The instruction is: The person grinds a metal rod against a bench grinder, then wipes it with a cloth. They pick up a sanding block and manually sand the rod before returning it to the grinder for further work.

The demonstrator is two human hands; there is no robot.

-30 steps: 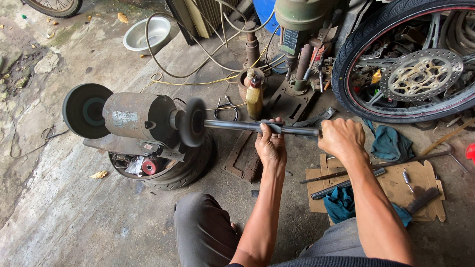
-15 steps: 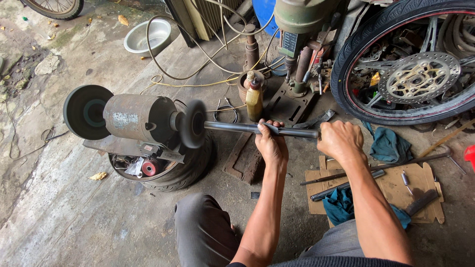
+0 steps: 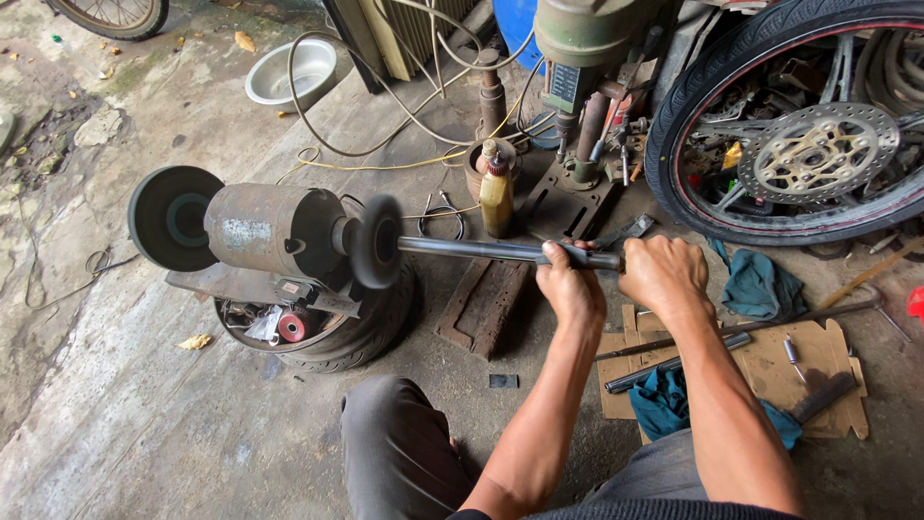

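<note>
1. Left hand [image 3: 570, 284] closed around the metal rod [image 3: 481, 250]; right hand [image 3: 664, 274] closed on the same rod, just beside, nearer the rod's end.
2. Rod held level, far tip touching the dark wheel [image 3: 377, 241] of the bench grinder [image 3: 274, 231].
3. Probably stiff, rather heavy, smooth and slippery; best held firmly with both hands, away from the wheel.
4. Old tyre [image 3: 327, 332] under the grinder, holding small scraps and a red roll.
5. Steel bowl [image 3: 289, 72] far behind; contents not clear.
</note>
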